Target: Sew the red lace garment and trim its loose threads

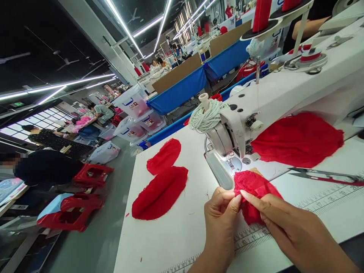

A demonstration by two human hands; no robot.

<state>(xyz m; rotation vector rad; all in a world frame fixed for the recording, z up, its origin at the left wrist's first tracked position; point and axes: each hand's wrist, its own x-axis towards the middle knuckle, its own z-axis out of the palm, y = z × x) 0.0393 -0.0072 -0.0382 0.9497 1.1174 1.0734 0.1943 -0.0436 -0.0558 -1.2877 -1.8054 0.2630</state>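
A piece of red fabric (256, 185), partly lacy, is held between my hands just in front of the sewing machine (224, 136). My left hand (220, 216) pinches its near left edge between thumb and forefinger. Close beside it, my right hand (284, 216) grips the same edge, its fingers partly covering the cloth. The fabric hangs over the ruler markings (253, 239) on the white table. Behind the cloth, the lit needle plate (234, 164) shows. Whether the fabric's far edge touches the machine bed, I cannot tell.
Two red fabric pieces (159, 193) lie at the left on the white table (170, 242). Another red piece (298, 140) rests under the machine arm, near thread snips (327, 176). Clear bins (132, 129), red stools (76, 212) and other people (51, 167) are beyond.
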